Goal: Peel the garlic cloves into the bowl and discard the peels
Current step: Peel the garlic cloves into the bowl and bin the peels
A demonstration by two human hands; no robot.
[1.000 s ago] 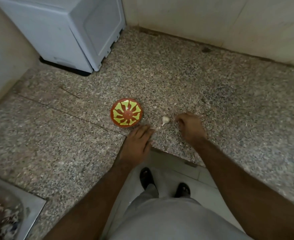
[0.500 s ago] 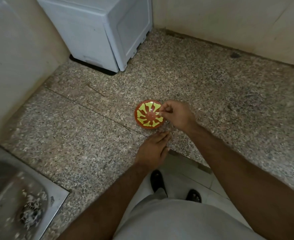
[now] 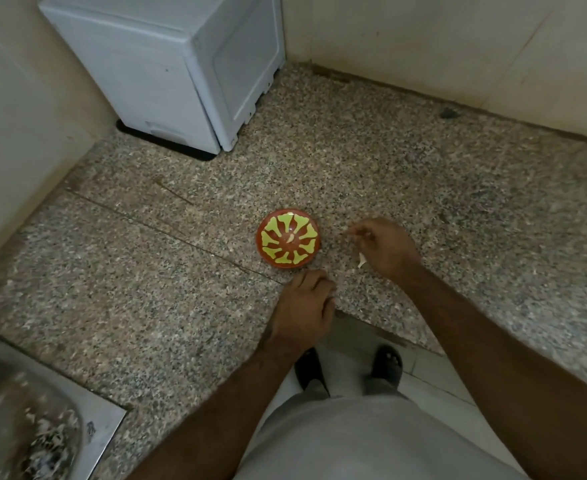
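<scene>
Nearest the body, the left hand [image 3: 302,303] rests on the edge of the stone counter [image 3: 146,306] with its fingers curled under; whether it holds anything there cannot be told. Just beyond it, to the right, the right hand [image 3: 385,247] hovers over the counter with fingertips pinched on a thin pale scrap, seemingly a piece of peel [image 3: 349,230]. Another pale sliver [image 3: 362,260] shows at the near side of that hand; it is unclear whether it lies on the stone or hangs from the fingers.

Between the hands and slightly farther off sits the small red and yellow bowl [image 3: 288,239], with one pale garlic clove [image 3: 290,238] lying in its middle.

The peel is likely papery, almost weightless and brittle, so a fingertip pinch suits it, though it may cling to skin or drift when let go. A peeled clove is probably firm, smooth and a little sticky, best taken by its sides between thumb and finger.

At the near left corner, a steel sink [image 3: 88,431] holds pale scraps, a likely place for the peels. Farthest back stands a white appliance [image 3: 167,64] against the wall.
</scene>
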